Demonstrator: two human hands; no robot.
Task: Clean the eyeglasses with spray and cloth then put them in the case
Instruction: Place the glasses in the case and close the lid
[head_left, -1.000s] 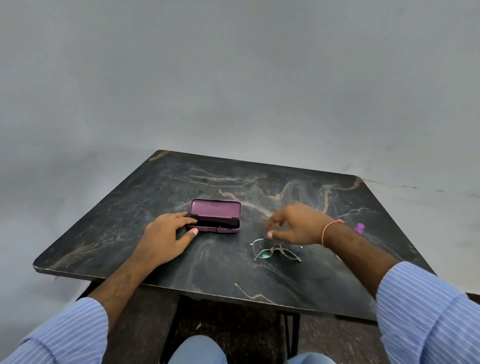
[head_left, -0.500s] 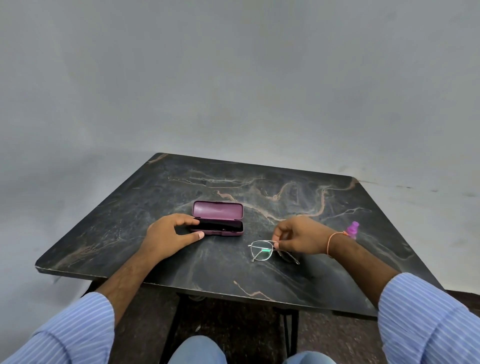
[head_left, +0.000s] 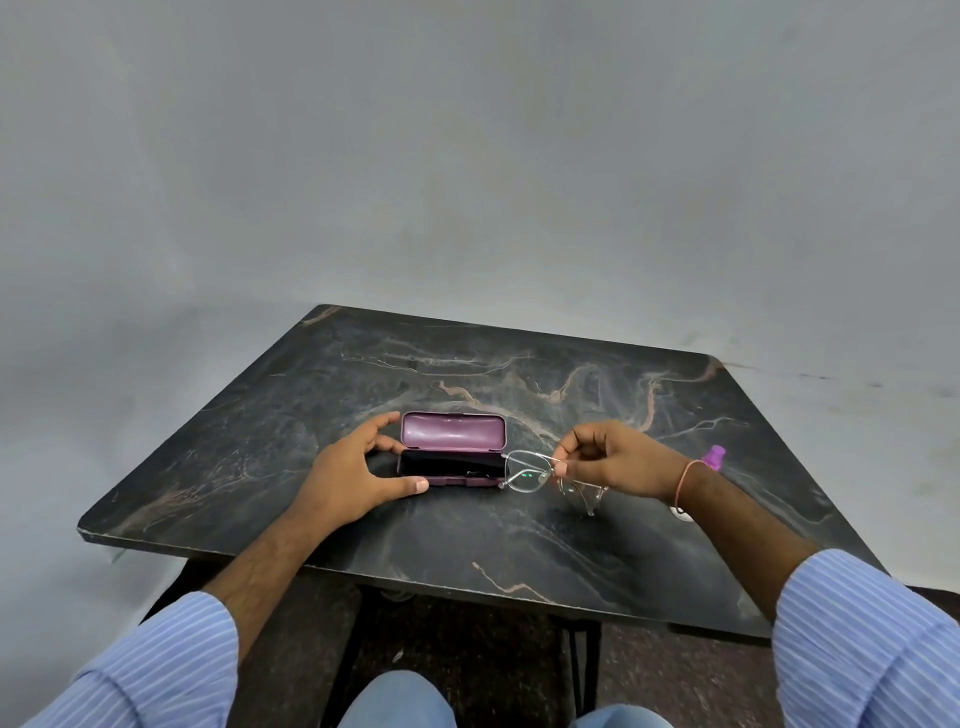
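The right hand pinches the eyeglasses just right of the open purple case on the dark marble table — the left hand, fingers spread, cups the case's left end.

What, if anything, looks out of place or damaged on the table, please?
Nothing stands out. The purple case lies open and steadied by the left hand, the right hand holds the eyeglasses beside it, intact.

Open case mouth unobstructed from above, left hand flanking its left end
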